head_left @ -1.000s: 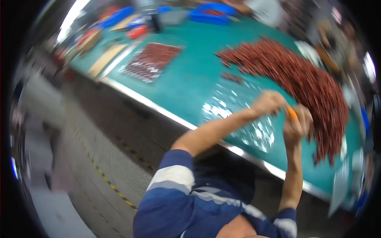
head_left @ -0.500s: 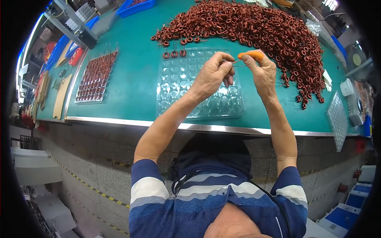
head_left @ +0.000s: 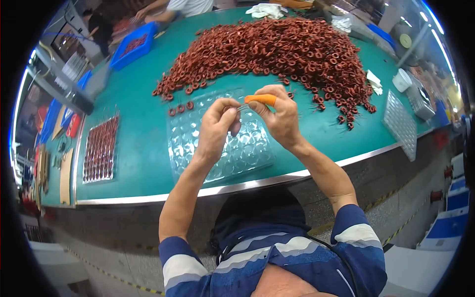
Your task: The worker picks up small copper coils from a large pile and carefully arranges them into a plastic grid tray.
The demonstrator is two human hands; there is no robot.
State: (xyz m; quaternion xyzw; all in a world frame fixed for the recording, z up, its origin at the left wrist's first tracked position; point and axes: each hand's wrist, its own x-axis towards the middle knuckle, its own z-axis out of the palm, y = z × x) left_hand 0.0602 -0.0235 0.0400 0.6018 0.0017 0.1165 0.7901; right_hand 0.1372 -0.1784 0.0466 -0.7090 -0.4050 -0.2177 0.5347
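Note:
Both my hands meet over a clear plastic tray with round pockets. My left hand is pinched shut on thin wire leads; whatever body they belong to is hidden by the fingers. Closed on the other end of these leads is my right hand, whose index finger wears an orange finger cot. Three red-brown wire-wound ring coils lie in a row at the tray's far left corner. Beyond the tray spreads a big heap of similar ring coils with wire leads sticking out.
At left stands a filled tray of coils. A blue bin sits far left, near another person's arm. An empty pocketed tray and white cup are at right. The table's metal edge runs before me.
The view has shifted and turned, so the table sits lower and another person shows at the back. My hands remain together over the tray, still pinching the leads.

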